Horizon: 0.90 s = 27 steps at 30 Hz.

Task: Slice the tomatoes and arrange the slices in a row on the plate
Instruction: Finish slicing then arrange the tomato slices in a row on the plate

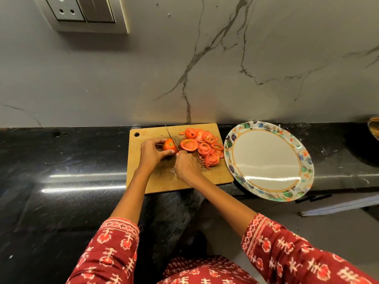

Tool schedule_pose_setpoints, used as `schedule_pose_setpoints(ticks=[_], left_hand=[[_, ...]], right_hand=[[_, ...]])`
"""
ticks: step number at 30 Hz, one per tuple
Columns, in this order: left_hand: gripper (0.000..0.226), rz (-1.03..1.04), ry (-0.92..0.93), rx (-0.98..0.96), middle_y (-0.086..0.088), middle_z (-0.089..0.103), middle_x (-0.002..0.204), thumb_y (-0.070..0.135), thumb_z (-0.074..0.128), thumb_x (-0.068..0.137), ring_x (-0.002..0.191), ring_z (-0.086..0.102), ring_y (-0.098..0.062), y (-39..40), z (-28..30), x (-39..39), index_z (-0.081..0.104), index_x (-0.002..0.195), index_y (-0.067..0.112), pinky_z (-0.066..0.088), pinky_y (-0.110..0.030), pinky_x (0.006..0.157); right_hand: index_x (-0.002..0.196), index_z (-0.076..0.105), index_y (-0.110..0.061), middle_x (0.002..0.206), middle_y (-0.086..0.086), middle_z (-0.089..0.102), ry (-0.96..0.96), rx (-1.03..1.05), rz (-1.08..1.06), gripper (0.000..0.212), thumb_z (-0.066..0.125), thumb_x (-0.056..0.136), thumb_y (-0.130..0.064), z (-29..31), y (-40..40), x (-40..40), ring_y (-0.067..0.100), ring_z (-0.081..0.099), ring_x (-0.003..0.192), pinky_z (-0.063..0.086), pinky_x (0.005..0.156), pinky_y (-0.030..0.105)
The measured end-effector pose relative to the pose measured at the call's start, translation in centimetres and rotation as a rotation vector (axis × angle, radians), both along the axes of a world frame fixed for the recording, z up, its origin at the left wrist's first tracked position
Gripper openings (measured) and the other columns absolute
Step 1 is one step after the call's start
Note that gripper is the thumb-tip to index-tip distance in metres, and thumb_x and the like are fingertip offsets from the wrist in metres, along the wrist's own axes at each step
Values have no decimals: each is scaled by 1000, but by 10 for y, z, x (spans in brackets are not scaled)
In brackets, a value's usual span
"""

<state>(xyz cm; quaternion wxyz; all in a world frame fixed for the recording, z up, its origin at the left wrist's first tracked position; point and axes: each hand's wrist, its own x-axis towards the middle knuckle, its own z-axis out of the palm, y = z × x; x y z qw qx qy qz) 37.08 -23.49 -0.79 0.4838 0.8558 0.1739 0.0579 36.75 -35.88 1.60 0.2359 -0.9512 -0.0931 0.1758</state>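
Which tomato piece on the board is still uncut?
The tomato end gripped by the left hand, green stem scar showing; the others are flat slices piled right of the knife.

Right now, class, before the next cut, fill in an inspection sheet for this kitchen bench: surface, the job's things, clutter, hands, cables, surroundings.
Surface: black polished counter with a wooden cutting board on it.
Job's things: a part-cut tomato on the board; a pile of tomato slices to its right; a knife with its blade at the tomato; a floral-rimmed plate right of the board, no slices on it.
Clutter: an object at the far right edge, cut off, cannot tell what.
Hands: left hand holds the tomato; right hand grips the knife.
Cables: nothing seen.
Surroundings: marble-look wall; socket panel upper left.
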Motion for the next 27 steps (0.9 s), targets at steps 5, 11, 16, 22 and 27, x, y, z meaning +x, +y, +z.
schedule_pose_setpoints(ticks=[5, 11, 16, 22, 27], left_hand=[[50, -16, 18, 8, -14, 63, 116, 10, 81, 66, 109, 58, -24, 1, 1, 0, 64, 112, 2, 48, -31, 90], [48, 2, 30, 13, -14, 64, 116, 10, 81, 66, 107, 59, -24, 0, 2, 1, 64, 111, 2, 48, -30, 88], [51, -30, 47, 51, -14, 63, 117, 10, 81, 66, 110, 58, -24, -1, 4, 5, 63, 113, 2, 47, -31, 91], [50, -24, 48, 13, -16, 64, 116, 10, 80, 67, 109, 59, -26, 6, 5, 3, 63, 113, 1, 47, -28, 87], [49, -22, 49, -10, -16, 63, 117, 9, 78, 69, 109, 58, -26, 4, 9, 1, 62, 114, 1, 45, -24, 83]], right_hand=[[119, 49, -1, 118, 21, 60, -3, -4, 30, 32, 32, 102, -22, -8, -4, -2, 37, 56, 111, 43, 82, 38], [119, 48, -1, 116, 21, 60, -10, -3, 34, 33, 29, 103, -22, -14, -6, -3, 37, 57, 109, 43, 81, 39], [118, 51, 0, 118, 22, 60, 7, 5, 37, 33, 31, 103, -21, -12, -4, 8, 38, 56, 111, 43, 81, 39], [114, 53, 2, 113, 25, 61, 56, 15, 69, 35, 29, 103, -21, -19, -11, 1, 40, 57, 107, 42, 79, 38], [110, 56, 3, 116, 26, 59, 91, 30, 70, 34, 32, 102, -20, -19, 0, 11, 41, 56, 108, 43, 80, 39]])
